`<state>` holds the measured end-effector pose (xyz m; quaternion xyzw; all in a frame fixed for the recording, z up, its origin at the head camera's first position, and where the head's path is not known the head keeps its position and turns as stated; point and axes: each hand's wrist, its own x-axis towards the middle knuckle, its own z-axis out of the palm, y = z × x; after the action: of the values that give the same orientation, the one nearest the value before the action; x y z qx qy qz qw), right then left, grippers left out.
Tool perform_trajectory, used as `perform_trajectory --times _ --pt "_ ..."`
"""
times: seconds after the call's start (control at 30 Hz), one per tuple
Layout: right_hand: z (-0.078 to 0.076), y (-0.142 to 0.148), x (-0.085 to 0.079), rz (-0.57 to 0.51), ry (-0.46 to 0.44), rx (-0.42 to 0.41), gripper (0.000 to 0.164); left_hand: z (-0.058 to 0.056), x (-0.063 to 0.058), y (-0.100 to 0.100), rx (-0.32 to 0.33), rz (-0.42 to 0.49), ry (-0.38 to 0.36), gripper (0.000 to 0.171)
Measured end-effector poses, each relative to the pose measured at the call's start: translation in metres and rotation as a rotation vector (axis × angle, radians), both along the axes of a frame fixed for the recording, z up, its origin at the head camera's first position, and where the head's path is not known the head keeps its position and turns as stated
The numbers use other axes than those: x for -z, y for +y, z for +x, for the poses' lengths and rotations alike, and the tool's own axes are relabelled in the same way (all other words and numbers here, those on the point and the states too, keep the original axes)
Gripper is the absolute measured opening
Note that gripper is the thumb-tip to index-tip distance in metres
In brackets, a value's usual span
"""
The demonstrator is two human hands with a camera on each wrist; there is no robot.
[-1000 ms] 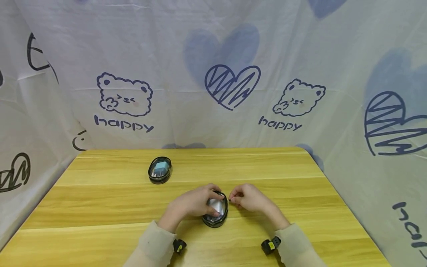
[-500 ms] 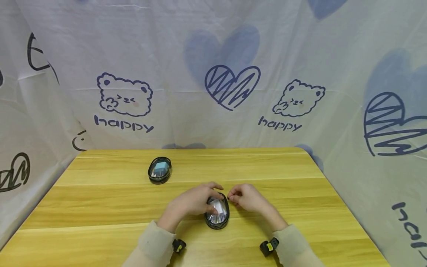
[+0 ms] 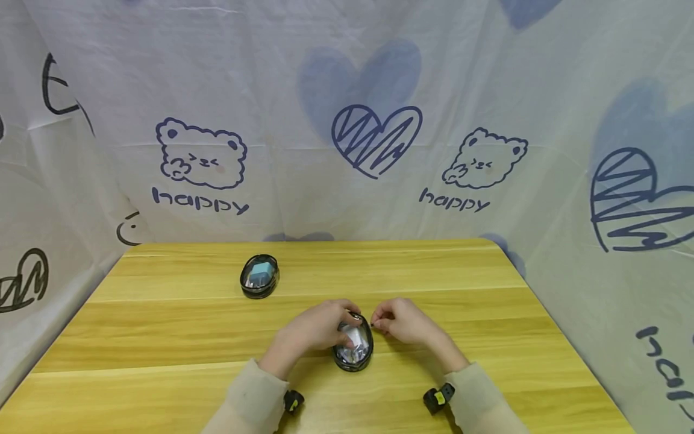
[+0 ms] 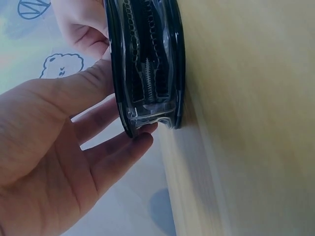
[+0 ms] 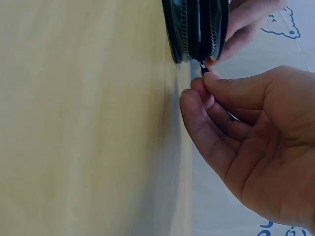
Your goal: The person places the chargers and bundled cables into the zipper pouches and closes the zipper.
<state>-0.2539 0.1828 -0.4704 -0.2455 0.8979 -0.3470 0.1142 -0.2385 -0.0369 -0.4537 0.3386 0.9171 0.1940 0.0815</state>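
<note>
A small oval zipper pouch (image 3: pixel 355 354) of clear plastic with black piping stands in front of me on the table, something white inside. My left hand (image 3: pixel 314 327) grips it from the left, thumb and fingers over its near and far sides. The left wrist view shows the zipper (image 4: pixel 148 81) along the pouch's side, with its two rows of teeth apart. My right hand (image 3: pixel 405 322) pinches the small black zipper pull (image 5: pixel 204 69) between thumb and index finger, just at the pouch's right end. Part of the pouch's top is hidden under the left fingers.
A second oval clear pouch (image 3: pixel 260 277) with black trim and a light-blue item inside sits farther back to the left. Behind the wooden table (image 3: pixel 162 331) hangs a white cloth (image 3: pixel 293 181) printed with hearts and bears.
The pouch has shifted slightly to the right and turned a little in my left hand. My right hand has stayed almost in place, still pinching the zipper pull.
</note>
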Motion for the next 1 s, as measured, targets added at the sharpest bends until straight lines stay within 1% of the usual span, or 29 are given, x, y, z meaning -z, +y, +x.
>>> perform_trajectory --times 0.13,0.2,0.3,0.47,0.67,0.77,0.87,1.0 --pt "0.001 0.004 -0.004 0.018 -0.002 -0.054 0.01 0.001 0.0 0.001 -0.028 0.007 -0.018 0.047" --pt "0.001 0.005 -0.005 0.016 -0.015 -0.074 0.009 0.001 0.0 0.001 -0.028 0.01 -0.019 0.048" --pt "0.0 0.006 -0.005 0.003 -0.039 -0.081 0.009 0.001 -0.001 0.0 -0.021 0.015 -0.019 0.048" --pt "0.0 0.005 -0.003 -0.011 -0.055 -0.049 0.011 0.0 -0.001 -0.001 -0.027 0.012 -0.023 0.047" --pt "-0.001 -0.001 0.002 -0.02 -0.028 0.019 0.011 0.0 -0.003 -0.005 -0.071 -0.004 -0.012 0.043" --pt "-0.001 -0.003 0.005 -0.029 -0.018 0.04 0.011 0.0 -0.004 -0.006 -0.077 -0.003 0.004 0.042" --pt "-0.001 -0.005 0.006 -0.035 -0.014 0.055 0.011 0.0 -0.004 -0.007 -0.061 0.006 0.015 0.043" --pt "-0.001 -0.006 0.006 -0.032 -0.005 0.059 0.01 -0.001 -0.003 -0.007 0.011 0.02 0.038 0.042"
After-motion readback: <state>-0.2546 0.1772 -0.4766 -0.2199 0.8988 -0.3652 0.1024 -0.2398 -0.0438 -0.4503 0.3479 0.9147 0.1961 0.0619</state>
